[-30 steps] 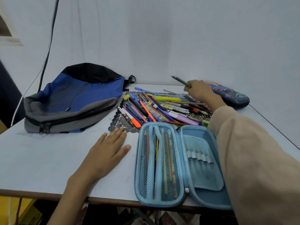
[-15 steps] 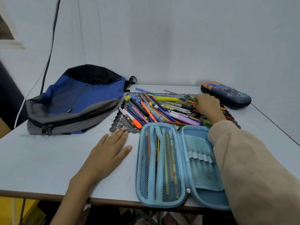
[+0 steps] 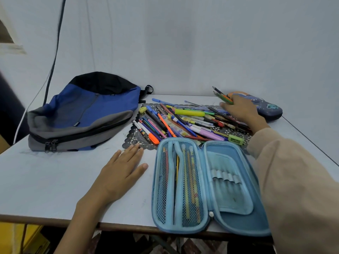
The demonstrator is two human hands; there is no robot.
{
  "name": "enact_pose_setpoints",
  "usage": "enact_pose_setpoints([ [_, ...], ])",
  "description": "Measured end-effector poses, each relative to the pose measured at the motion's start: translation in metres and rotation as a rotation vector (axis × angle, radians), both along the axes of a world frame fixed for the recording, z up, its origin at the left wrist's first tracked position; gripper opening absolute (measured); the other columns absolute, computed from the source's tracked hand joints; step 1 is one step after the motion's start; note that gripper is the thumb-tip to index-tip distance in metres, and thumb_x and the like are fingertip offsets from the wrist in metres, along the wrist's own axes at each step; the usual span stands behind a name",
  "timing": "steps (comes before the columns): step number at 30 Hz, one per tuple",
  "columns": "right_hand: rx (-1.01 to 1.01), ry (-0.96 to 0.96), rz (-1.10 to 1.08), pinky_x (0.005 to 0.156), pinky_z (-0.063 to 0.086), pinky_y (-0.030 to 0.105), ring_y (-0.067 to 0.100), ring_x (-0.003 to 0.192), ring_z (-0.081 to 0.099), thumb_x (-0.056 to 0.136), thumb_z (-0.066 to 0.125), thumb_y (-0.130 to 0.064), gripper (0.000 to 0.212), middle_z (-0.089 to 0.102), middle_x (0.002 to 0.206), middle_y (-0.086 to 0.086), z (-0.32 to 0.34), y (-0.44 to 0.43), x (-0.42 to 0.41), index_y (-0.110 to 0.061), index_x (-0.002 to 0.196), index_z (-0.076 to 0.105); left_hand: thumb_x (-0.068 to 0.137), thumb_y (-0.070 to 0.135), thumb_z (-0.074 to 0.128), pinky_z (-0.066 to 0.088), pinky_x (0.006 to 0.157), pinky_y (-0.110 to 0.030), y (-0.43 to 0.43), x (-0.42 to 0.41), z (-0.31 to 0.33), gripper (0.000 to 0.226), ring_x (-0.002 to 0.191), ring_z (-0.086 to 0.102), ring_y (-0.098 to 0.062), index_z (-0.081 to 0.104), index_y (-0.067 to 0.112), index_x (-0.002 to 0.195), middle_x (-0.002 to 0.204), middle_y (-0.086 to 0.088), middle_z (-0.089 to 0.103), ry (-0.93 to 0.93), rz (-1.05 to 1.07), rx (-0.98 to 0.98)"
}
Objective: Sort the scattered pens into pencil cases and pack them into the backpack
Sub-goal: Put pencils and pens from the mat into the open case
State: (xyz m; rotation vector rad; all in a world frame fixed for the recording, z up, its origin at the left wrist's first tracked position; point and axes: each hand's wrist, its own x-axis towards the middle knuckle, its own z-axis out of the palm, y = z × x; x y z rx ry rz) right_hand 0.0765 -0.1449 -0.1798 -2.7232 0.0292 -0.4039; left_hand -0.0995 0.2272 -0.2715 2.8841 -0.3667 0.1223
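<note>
Meanwhile, right hand [image 3: 240, 110] grips several pencils [image 3: 222, 97]; left hand [image 3: 121, 173] flat; two cases.

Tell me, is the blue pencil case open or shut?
Open: the blue pencil case lies spread flat, its mesh pocket and elastic loops facing up.

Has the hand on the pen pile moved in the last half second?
Yes. The right hand has slid toward the table's far edge, up against the dark pencil case, and now grips a few pencils.
</note>
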Motion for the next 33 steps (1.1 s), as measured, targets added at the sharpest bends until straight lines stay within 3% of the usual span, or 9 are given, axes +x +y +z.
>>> enact_pose_setpoints([
  [3, 0.045, -0.046, -0.039, 0.068, 0.037, 0.034, 0.03, 0.08, 0.054, 0.096, 0.05, -0.04, 0.031, 0.055, 0.082, 0.012, -0.001, -0.008, -0.002, -0.009, 0.094, 0.056, 0.072, 0.081, -0.013, -0.006, 0.12, -0.026, -0.001, 0.0, 0.001, 0.099, 0.145, -0.007, 0.005, 0.008, 0.031, 0.155, 0.161, 0.016, 0.0, -0.001, -0.002, 0.0],
  [8, 0.002, -0.013, -0.104, 0.069, 0.034, 0.033, 0.038, 0.094, 0.06, 0.1, 0.043, -0.035, 0.028, 0.053, 0.085, 0.016, -0.003, -0.018, -0.003, -0.01, 0.089, 0.048, 0.075, 0.077, -0.008, -0.007, 0.12, -0.026, -0.001, -0.001, 0.002, 0.095, 0.145, -0.007, 0.005, 0.009, 0.031, 0.155, 0.161, 0.016, 0.001, 0.006, -0.004, -0.006],
  [13, -0.104, 0.109, -0.098, 0.086, 0.046, 0.043, 0.037, 0.112, 0.056, 0.095, 0.055, -0.035, 0.029, 0.06, 0.121, 0.017, -0.008, -0.025, -0.002, -0.014, 0.114, 0.062, 0.072, 0.082, -0.013, -0.007, 0.119, -0.025, -0.001, -0.001, 0.001, 0.1, 0.145, -0.007, 0.005, 0.009, 0.031, 0.155, 0.161, 0.016, 0.001, 0.001, -0.005, -0.011],
  [23, -0.1, 0.173, -0.129, 0.071, 0.043, 0.035, 0.032, 0.088, 0.059, 0.086, 0.064, -0.027, 0.016, 0.065, 0.099, 0.015, -0.016, -0.02, -0.009, -0.012, 0.089, 0.058, 0.068, 0.084, -0.018, -0.008, 0.119, -0.024, 0.0, -0.001, 0.001, 0.105, 0.144, -0.008, 0.007, 0.009, 0.032, 0.155, 0.16, 0.019, -0.001, -0.005, -0.006, -0.006],
  [33, -0.134, 0.196, -0.18, 0.083, 0.047, 0.04, 0.033, 0.103, 0.061, 0.085, 0.069, -0.029, 0.033, 0.066, 0.111, 0.013, -0.019, -0.016, -0.013, -0.013, 0.112, 0.062, 0.072, 0.081, -0.012, -0.009, 0.117, -0.022, -0.001, -0.001, 0.002, 0.099, 0.144, -0.008, 0.007, 0.01, 0.032, 0.155, 0.16, 0.018, 0.0, -0.006, -0.009, -0.015],
])
